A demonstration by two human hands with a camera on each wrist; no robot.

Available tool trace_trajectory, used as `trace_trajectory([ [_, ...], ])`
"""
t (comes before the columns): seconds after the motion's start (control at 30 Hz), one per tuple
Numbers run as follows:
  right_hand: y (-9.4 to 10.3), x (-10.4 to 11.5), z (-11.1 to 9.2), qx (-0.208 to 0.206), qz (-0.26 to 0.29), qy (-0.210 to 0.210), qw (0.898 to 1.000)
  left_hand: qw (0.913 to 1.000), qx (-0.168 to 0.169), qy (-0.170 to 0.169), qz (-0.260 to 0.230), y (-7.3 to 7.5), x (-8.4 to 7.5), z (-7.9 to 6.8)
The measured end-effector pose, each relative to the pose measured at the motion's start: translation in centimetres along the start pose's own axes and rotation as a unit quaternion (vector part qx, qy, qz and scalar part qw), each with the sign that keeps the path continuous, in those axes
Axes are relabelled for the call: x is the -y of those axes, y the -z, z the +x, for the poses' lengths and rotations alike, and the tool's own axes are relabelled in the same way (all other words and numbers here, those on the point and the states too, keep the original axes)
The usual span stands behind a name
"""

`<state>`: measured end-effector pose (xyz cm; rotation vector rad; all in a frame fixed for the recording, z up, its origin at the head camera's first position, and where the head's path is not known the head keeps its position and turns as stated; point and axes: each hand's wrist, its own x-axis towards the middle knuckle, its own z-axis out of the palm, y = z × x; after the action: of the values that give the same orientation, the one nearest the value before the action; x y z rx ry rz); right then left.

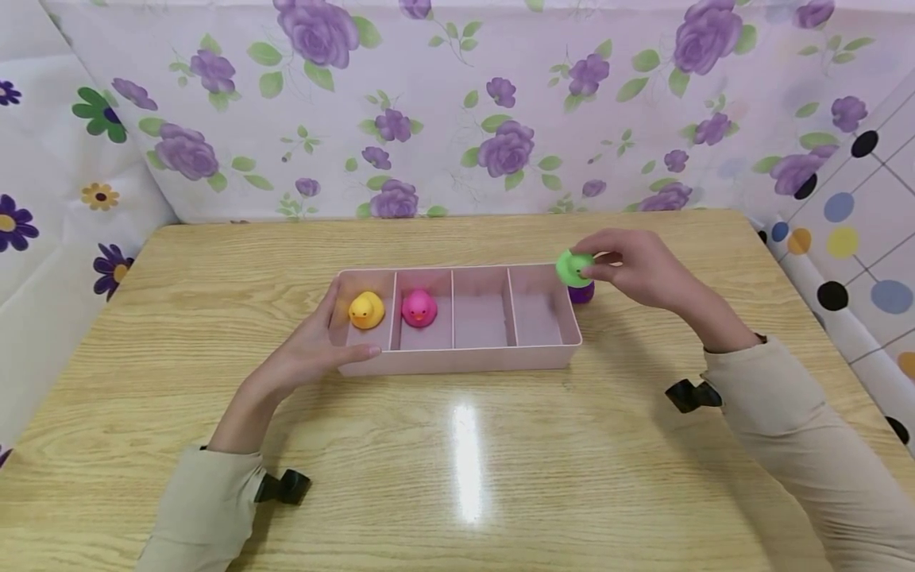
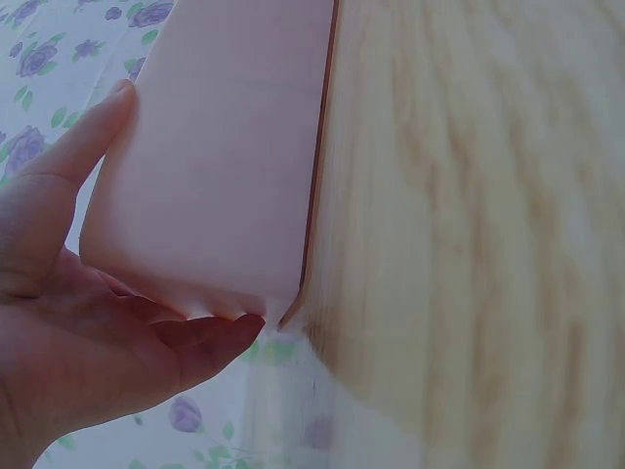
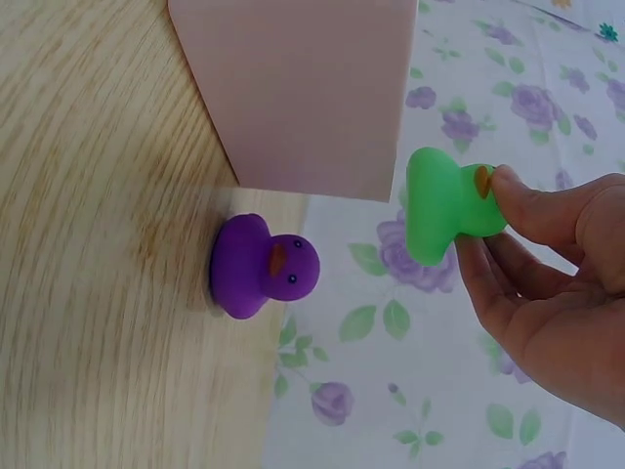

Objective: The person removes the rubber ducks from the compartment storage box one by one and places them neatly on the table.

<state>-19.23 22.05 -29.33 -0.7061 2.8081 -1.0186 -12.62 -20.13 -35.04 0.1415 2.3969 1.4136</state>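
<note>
A pale pink box (image 1: 457, 361) with several compartments in a row sits on the wooden table. My left hand (image 1: 307, 349) holds its left end, thumb along the front wall and fingers around the end wall. The leftmost compartment has a yellow rubber duck (image 1: 367, 311), and the one beside it a pink rubber duck (image 1: 419, 308); the other compartments are bare. Over the box's right end, my right hand (image 1: 636, 266) pinches a green rubber duck (image 3: 437, 205) between thumb and fingers, raised above the table. Below it, a purple rubber duck (image 3: 249, 269) stands on the table beside the box.
Behind the wooden table (image 1: 400, 453) hangs a white cloth (image 1: 443, 103) with purple flowers. More patterned sheets, a flowered one (image 1: 64, 199) on the left and a dotted one (image 1: 858, 230) on the right, flank it.
</note>
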Motion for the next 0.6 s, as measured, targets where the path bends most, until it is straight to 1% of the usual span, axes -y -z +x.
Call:
trace_trajectory([
  [0.1,0.3,-0.2,-0.1,-0.002,-0.004,-0.001,1.0,1.0,0.0,0.002,0.003,0.0,0.0,0.0],
  [0.33,0.9,-1.0,-0.5,-0.008,-0.006,-0.043,0.999,1.0,-0.001,-0.001,0.0,0.0,0.0,-0.1],
  [0.6,1.2,-2.5,-0.9,-0.01,-0.001,-0.066,0.998,1.0,-0.003,0.001,-0.001,0.0,-0.1,-0.1],
])
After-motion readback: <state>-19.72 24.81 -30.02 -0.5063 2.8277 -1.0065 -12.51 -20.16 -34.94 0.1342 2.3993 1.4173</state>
